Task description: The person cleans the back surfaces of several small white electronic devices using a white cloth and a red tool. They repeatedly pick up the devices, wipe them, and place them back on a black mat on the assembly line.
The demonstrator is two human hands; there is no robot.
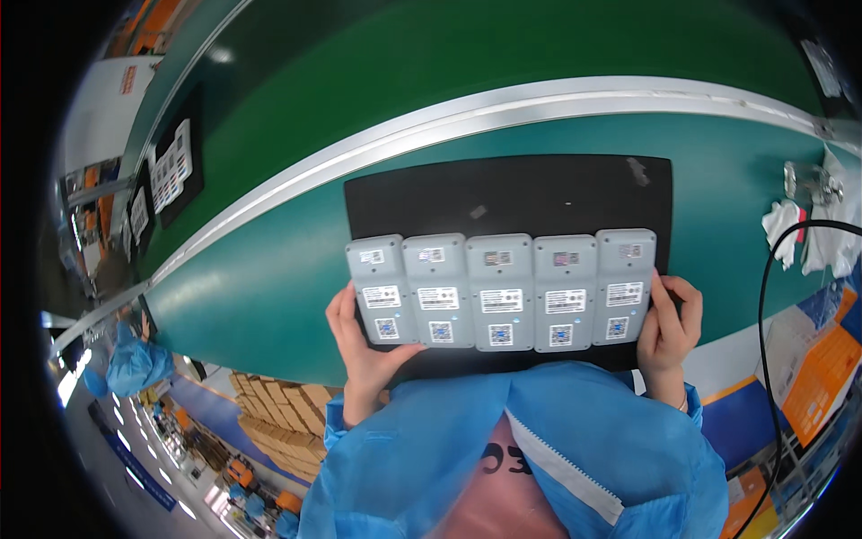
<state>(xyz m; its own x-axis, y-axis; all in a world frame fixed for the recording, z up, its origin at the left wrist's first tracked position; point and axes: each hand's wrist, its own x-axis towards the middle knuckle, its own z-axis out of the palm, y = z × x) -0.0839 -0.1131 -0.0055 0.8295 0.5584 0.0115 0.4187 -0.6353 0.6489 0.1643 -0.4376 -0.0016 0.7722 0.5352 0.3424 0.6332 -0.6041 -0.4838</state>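
Observation:
Several grey handheld devices [501,292] stand side by side in one tight row, their labelled backs facing me. Each back carries white stickers and a square code. My left hand [364,346] is closed on the left end of the row, its thumb along the lower edge and its fingers at the outer side. At the opposite end, my right hand [669,328] grips the outer side of the last device with bent fingers. Beneath and behind the row is a black mat [575,193], with a few small scraps on it. The devices' fronts are hidden.
The mat is on a green bench [251,278]. Past a pale metal rail [431,119] runs a dark green belt [503,45], with another set of devices [172,166] at the left. A glass jar [808,182], white cloths [783,229] and a black cable [763,332] are at the right.

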